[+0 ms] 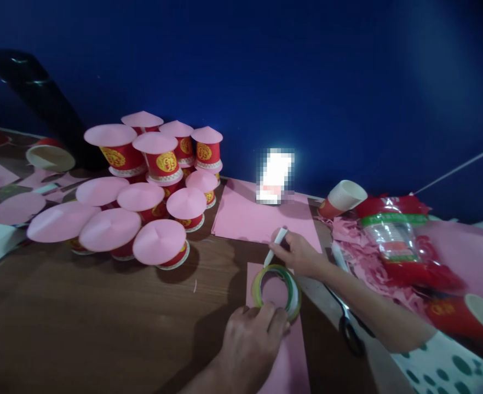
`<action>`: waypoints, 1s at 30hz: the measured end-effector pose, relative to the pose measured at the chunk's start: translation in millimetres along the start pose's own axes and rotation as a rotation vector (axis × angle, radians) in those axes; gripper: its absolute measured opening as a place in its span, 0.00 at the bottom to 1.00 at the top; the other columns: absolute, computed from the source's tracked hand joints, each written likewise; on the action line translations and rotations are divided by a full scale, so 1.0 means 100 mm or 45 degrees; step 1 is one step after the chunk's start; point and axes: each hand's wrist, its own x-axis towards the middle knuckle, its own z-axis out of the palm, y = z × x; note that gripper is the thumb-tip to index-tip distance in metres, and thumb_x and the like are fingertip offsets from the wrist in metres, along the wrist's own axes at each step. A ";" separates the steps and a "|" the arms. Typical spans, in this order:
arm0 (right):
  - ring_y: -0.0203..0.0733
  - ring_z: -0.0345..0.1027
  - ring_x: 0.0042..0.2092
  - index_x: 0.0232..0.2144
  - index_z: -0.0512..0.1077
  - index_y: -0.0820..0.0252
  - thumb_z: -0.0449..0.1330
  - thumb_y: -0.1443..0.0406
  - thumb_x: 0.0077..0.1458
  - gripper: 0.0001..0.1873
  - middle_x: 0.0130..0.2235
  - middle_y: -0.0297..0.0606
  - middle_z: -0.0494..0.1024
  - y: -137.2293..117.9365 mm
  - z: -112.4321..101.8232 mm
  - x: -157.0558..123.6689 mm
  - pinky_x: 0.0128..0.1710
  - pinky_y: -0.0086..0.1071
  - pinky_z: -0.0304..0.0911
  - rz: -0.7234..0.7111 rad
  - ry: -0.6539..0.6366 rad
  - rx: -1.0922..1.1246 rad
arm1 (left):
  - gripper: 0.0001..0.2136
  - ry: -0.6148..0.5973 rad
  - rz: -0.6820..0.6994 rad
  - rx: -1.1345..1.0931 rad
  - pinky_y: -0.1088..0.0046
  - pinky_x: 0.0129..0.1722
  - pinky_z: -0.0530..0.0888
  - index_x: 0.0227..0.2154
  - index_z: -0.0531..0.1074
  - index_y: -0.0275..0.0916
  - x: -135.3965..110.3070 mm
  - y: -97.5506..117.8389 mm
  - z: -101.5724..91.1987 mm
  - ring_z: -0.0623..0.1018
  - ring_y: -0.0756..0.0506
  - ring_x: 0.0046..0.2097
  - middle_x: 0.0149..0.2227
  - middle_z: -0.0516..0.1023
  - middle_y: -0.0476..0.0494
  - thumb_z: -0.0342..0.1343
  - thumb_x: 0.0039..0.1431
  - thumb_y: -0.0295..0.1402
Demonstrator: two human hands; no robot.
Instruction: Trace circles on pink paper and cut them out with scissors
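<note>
A roll of tape (pixel 295 298) with a yellowish rim and green core lies flat on a strip of pink paper (pixel 294 361). My left hand (pixel 253 336) grips the roll's near edge, fingers curled over its rim. Above the far side, my right hand (pixel 303 253) pinches a white marker (pixel 275 246), its tip pointing down beside the roll's outer edge. Whether the tip touches the paper I cannot tell. Beyond my right hand lies a stack of pink paper sheets (pixel 262 216).
Red paper cups with pink cone tops (pixel 159 241) stand stacked on the left. Scissors (pixel 350 331) lie right of the strip, by pink paper scraps (pixel 373 262) and a red plastic package (pixel 393 230). One cup (pixel 344 197) lies tipped near the blue wall (pixel 241 71).
</note>
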 end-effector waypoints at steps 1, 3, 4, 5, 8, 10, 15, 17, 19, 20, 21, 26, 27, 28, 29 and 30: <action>0.36 0.63 0.30 0.29 0.64 0.62 0.49 0.62 0.55 0.09 0.27 0.34 0.69 0.01 -0.01 -0.04 0.32 0.29 0.57 0.011 0.023 0.023 | 0.02 -0.003 0.004 0.001 0.73 0.20 0.58 0.29 0.64 0.40 0.00 0.00 0.00 0.67 0.51 0.21 0.23 0.67 0.52 0.50 0.55 0.31; 0.36 0.63 0.30 0.29 0.65 0.62 0.50 0.62 0.55 0.08 0.27 0.33 0.69 0.03 -0.02 -0.12 0.33 0.29 0.58 0.041 0.077 0.045 | 0.02 -0.012 0.018 0.003 0.73 0.21 0.58 0.29 0.64 0.40 0.00 -0.01 0.00 0.67 0.51 0.22 0.24 0.67 0.52 0.50 0.56 0.31; 0.36 0.63 0.30 0.29 0.65 0.62 0.50 0.62 0.54 0.08 0.27 0.33 0.69 0.04 -0.02 -0.16 0.33 0.29 0.58 0.058 0.103 0.050 | 0.02 -0.016 0.026 0.005 0.73 0.21 0.58 0.29 0.65 0.40 0.00 -0.01 -0.01 0.67 0.51 0.22 0.24 0.67 0.52 0.49 0.56 0.31; 0.36 0.63 0.30 0.29 0.65 0.62 0.50 0.62 0.54 0.09 0.26 0.32 0.69 0.04 -0.02 -0.20 0.32 0.29 0.58 0.071 0.129 0.058 | 0.02 -0.019 0.036 0.007 0.73 0.21 0.58 0.30 0.65 0.40 -0.01 -0.01 -0.01 0.67 0.51 0.22 0.24 0.67 0.51 0.49 0.56 0.30; 0.36 0.64 0.30 0.29 0.65 0.62 0.50 0.62 0.54 0.09 0.26 0.32 0.69 0.06 -0.02 -0.32 0.33 0.29 0.59 0.084 0.202 0.120 | 0.03 -0.003 0.046 0.021 0.74 0.22 0.59 0.32 0.66 0.40 -0.01 -0.02 -0.01 0.67 0.52 0.22 0.25 0.68 0.51 0.48 0.56 0.31; 0.36 0.64 0.30 0.29 0.65 0.62 0.50 0.62 0.55 0.09 0.27 0.33 0.70 0.08 -0.01 -0.41 0.33 0.29 0.59 0.097 0.239 0.175 | 0.03 0.007 0.051 0.030 0.75 0.22 0.59 0.32 0.67 0.40 -0.01 -0.02 -0.01 0.67 0.52 0.22 0.25 0.68 0.50 0.48 0.56 0.31; 0.37 0.65 0.32 0.29 0.66 0.62 0.50 0.62 0.55 0.09 0.28 0.34 0.71 0.13 -0.01 -0.62 0.34 0.30 0.59 0.166 0.335 0.174 | 0.04 0.003 0.054 0.040 0.75 0.22 0.59 0.32 0.67 0.40 -0.01 -0.03 0.00 0.67 0.52 0.22 0.26 0.69 0.51 0.48 0.57 0.30; 0.37 0.65 0.32 0.29 0.65 0.61 0.50 0.62 0.55 0.09 0.28 0.34 0.71 0.13 -0.01 -0.71 0.34 0.29 0.58 0.179 0.365 0.168 | 0.05 -0.005 0.057 0.048 0.75 0.22 0.60 0.33 0.68 0.40 -0.02 -0.04 0.02 0.68 0.52 0.22 0.26 0.69 0.50 0.47 0.57 0.30; 0.36 0.65 0.31 0.29 0.65 0.61 0.50 0.63 0.56 0.08 0.28 0.34 0.71 0.13 -0.01 -0.80 0.33 0.29 0.58 0.194 0.386 0.167 | 0.05 -0.007 0.054 0.050 0.75 0.23 0.60 0.33 0.68 0.40 -0.03 -0.04 0.03 0.68 0.52 0.23 0.27 0.70 0.50 0.47 0.57 0.30; 0.36 0.65 0.31 0.29 0.65 0.61 0.50 0.63 0.56 0.08 0.27 0.33 0.71 0.12 -0.01 -0.85 0.33 0.29 0.58 0.205 0.394 0.166 | 0.05 -0.006 0.052 0.047 0.75 0.23 0.60 0.33 0.68 0.40 -0.03 -0.04 0.04 0.69 0.52 0.23 0.27 0.70 0.50 0.47 0.57 0.31; 0.36 0.65 0.31 0.29 0.65 0.61 0.50 0.63 0.56 0.08 0.27 0.33 0.71 0.12 0.00 -0.89 0.33 0.29 0.58 0.219 0.403 0.165 | 0.05 -0.006 0.051 0.040 0.75 0.23 0.61 0.34 0.68 0.41 -0.03 -0.04 0.04 0.69 0.52 0.23 0.27 0.70 0.50 0.47 0.57 0.31; 0.36 0.64 0.31 0.31 0.65 0.61 0.50 0.63 0.55 0.07 0.28 0.34 0.71 0.11 0.06 -1.11 0.33 0.29 0.57 0.264 0.445 0.189 | 0.07 -0.022 0.050 0.003 0.77 0.24 0.62 0.36 0.69 0.42 -0.03 -0.06 0.03 0.71 0.52 0.25 0.30 0.72 0.50 0.47 0.58 0.32; 0.36 0.64 0.31 0.31 0.65 0.61 0.51 0.64 0.55 0.06 0.28 0.34 0.71 0.10 0.07 -1.15 0.32 0.29 0.57 0.262 0.452 0.186 | 0.07 -0.028 0.050 -0.001 0.77 0.24 0.62 0.36 0.69 0.42 -0.03 -0.06 0.02 0.71 0.52 0.25 0.30 0.73 0.50 0.47 0.58 0.32; 0.36 0.64 0.31 0.31 0.65 0.61 0.51 0.64 0.55 0.06 0.28 0.34 0.71 0.09 0.09 -1.19 0.32 0.28 0.56 0.261 0.459 0.182 | 0.07 -0.032 0.051 -0.003 0.77 0.24 0.63 0.37 0.69 0.42 -0.03 -0.06 0.02 0.71 0.53 0.26 0.31 0.73 0.50 0.47 0.58 0.32; 0.35 0.63 0.30 0.31 0.65 0.61 0.51 0.64 0.55 0.06 0.28 0.33 0.70 0.07 0.10 -1.23 0.31 0.28 0.56 0.262 0.466 0.181 | 0.07 -0.034 0.053 -0.004 0.78 0.24 0.63 0.37 0.69 0.42 -0.02 -0.06 0.02 0.72 0.53 0.26 0.32 0.73 0.50 0.46 0.58 0.32; 0.35 0.63 0.30 0.31 0.65 0.61 0.51 0.64 0.55 0.06 0.28 0.33 0.70 0.06 0.12 -1.27 0.30 0.27 0.56 0.267 0.475 0.185 | 0.08 -0.030 0.057 -0.003 0.78 0.24 0.63 0.37 0.69 0.42 -0.02 -0.07 0.02 0.72 0.53 0.26 0.32 0.74 0.49 0.46 0.58 0.32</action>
